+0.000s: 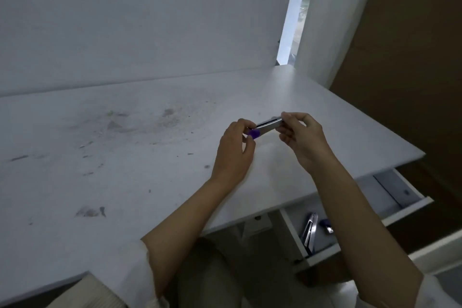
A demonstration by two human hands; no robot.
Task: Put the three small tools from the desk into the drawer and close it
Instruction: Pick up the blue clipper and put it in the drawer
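Observation:
Both hands hold one small metal tool (267, 126) with a purple end above the right part of the white desk (125, 157). My left hand (233, 155) pinches the purple end, and my right hand (303, 139) grips the other end. Under the desk's right edge the white drawer (405, 210) stands pulled out. Inside it lie a silver metal tool (310, 230) and a small dark blue tool (326, 224), partly hidden behind my right forearm.
The desktop has grey smudges and bits of debris across its left and middle. A white wall stands behind it, and brown cardboard (400, 57) leans at the right. My lap and a desk leg (240, 230) lie below the front edge.

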